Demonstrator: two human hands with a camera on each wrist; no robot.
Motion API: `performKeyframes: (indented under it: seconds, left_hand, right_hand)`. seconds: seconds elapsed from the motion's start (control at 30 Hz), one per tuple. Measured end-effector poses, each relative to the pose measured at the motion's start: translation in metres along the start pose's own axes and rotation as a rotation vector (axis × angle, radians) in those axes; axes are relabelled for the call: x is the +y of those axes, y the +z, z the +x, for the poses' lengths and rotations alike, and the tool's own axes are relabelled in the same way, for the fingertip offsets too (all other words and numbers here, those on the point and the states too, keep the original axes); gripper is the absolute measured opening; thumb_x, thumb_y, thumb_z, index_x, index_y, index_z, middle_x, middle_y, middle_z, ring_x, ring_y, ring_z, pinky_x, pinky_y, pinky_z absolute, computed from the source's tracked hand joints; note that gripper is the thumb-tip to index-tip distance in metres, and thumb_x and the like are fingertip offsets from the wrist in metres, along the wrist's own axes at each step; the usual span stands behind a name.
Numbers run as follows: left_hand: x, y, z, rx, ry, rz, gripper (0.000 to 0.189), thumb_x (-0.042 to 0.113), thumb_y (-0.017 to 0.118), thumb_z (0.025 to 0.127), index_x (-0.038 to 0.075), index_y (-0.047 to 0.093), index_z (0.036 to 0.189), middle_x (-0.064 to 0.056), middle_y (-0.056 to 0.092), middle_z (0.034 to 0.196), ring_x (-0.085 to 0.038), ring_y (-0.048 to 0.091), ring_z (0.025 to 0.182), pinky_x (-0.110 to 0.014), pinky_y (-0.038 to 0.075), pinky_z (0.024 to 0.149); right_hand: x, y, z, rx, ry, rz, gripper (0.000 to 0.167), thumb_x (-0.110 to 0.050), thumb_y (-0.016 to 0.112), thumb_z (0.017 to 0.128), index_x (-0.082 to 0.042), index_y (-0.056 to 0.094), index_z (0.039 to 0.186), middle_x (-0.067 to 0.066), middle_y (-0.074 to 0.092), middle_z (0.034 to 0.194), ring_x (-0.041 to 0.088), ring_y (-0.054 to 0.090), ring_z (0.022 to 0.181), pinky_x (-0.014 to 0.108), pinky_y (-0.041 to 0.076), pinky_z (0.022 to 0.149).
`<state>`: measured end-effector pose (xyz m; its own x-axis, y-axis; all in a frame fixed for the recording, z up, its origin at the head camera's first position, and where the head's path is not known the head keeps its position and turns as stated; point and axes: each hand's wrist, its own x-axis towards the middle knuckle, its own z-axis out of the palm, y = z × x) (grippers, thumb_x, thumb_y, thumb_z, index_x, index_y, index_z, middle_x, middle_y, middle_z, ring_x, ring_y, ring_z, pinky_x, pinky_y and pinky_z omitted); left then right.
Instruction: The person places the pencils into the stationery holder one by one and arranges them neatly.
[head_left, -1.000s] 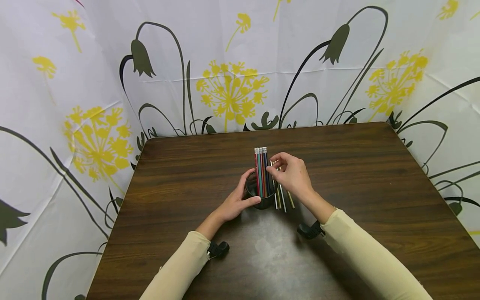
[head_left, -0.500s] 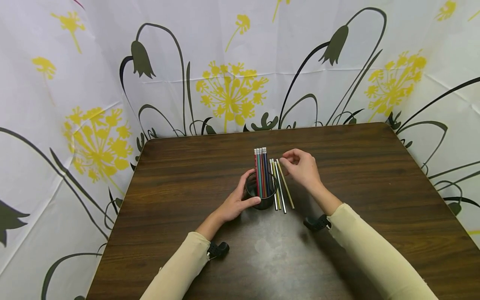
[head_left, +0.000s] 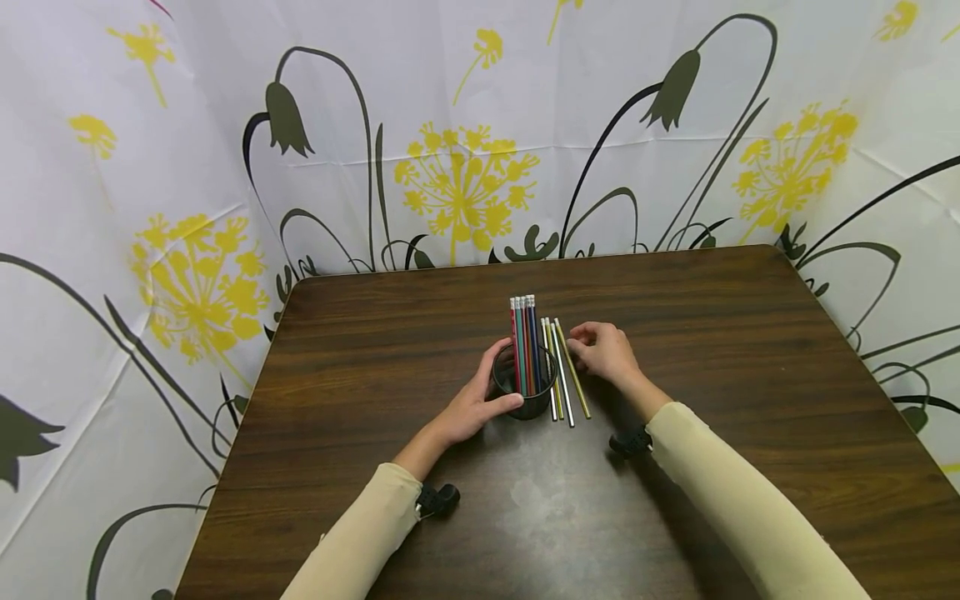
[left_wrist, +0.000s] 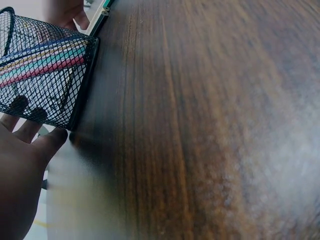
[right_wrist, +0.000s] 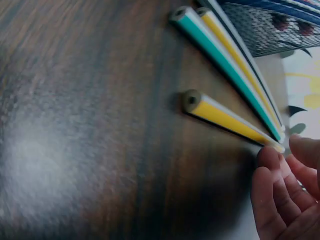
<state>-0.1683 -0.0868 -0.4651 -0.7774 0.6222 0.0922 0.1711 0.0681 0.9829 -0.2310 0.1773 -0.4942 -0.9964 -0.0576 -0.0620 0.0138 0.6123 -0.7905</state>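
My left hand [head_left: 476, 404] holds a black mesh pencil cup [head_left: 531, 407], thumb at the near side and fingers round its left side. Several pencils [head_left: 522, 346] in red, teal, orange and dark blue stand in the cup with their eraser ends up. Against the mesh [left_wrist: 55, 95] the left fingertips show in the left wrist view. To the cup's right, several more pencils lie on the table, among them a yellow one [right_wrist: 230, 122] and a green one [right_wrist: 225, 70]. My right hand [head_left: 607, 354] is beside the yellow pencil's far end, fingers loosely bent and fingertips close to it.
The dark wood-grain table [head_left: 375, 333] reaches back to a white cloth [head_left: 337, 167] printed with yellow and dark green flowers. Black wrist cameras sit under both forearms, such as the left one [head_left: 438, 500].
My right hand has moved right from the pencils in the cup, then down beside the yellow pencil's upper end. My left hand keeps holding the cup in place.
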Motion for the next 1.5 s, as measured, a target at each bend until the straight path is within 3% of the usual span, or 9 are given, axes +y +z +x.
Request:
performKeyframes:
  seconds: [0.27,0.57,0.77,1.13,1.5]
  left_hand:
    - [-0.002,0.000,0.001,-0.004,0.017,-0.025,0.080,-0.004,0.057,0.095,0.009,0.006,0.156,-0.020,0.021,0.157,-0.037,0.029,0.140,-0.060,0.027,0.109]
    - [0.000,0.001,-0.001,0.001,-0.003,-0.008,0.079,-0.003,0.057,0.096,0.010,0.007,0.156,-0.017,0.019,0.158,-0.034,0.028,0.142,-0.058,0.025,0.110]
    - [-0.002,0.001,-0.001,0.000,0.016,-0.029,0.079,-0.002,0.058,0.095,0.009,0.008,0.156,-0.019,0.021,0.157,-0.035,0.028,0.141,-0.059,0.025,0.110]
    - [-0.003,0.001,-0.001,0.002,0.017,-0.024,0.080,-0.003,0.058,0.095,0.008,0.007,0.156,-0.020,0.020,0.157,-0.037,0.027,0.142,-0.060,0.025,0.110]
    - [-0.001,0.000,0.001,-0.004,0.027,-0.026,0.081,-0.001,0.059,0.095,0.006,0.007,0.156,-0.022,0.020,0.156,-0.038,0.027,0.141,-0.059,0.026,0.110]
  right_hand:
    - [-0.001,0.007,0.003,0.013,0.008,-0.171,0.023,-0.026,0.071,0.091,-0.009,0.073,0.106,0.000,0.067,0.080,0.015,0.058,0.064,0.033,0.044,0.061]
    - [-0.012,0.002,-0.002,-0.005,0.116,-0.335,0.023,-0.032,0.073,0.086,-0.015,0.074,0.102,0.001,0.070,0.093,0.023,0.063,0.087,0.045,0.048,0.072]
    - [-0.017,-0.002,-0.008,-0.007,0.151,-0.444,0.020,-0.033,0.075,0.082,-0.019,0.073,0.096,0.004,0.071,0.097,0.028,0.064,0.090,0.048,0.049,0.071]
    - [-0.017,-0.011,-0.010,-0.005,0.182,-0.361,0.017,-0.030,0.068,0.084,-0.020,0.074,0.097,-0.001,0.071,0.093,0.024,0.064,0.085,0.045,0.048,0.069]
    - [-0.067,-0.039,-0.031,0.100,0.067,-0.139,0.021,-0.027,0.064,0.088,-0.016,0.073,0.104,-0.001,0.071,0.088,0.019,0.064,0.077,0.038,0.045,0.068]
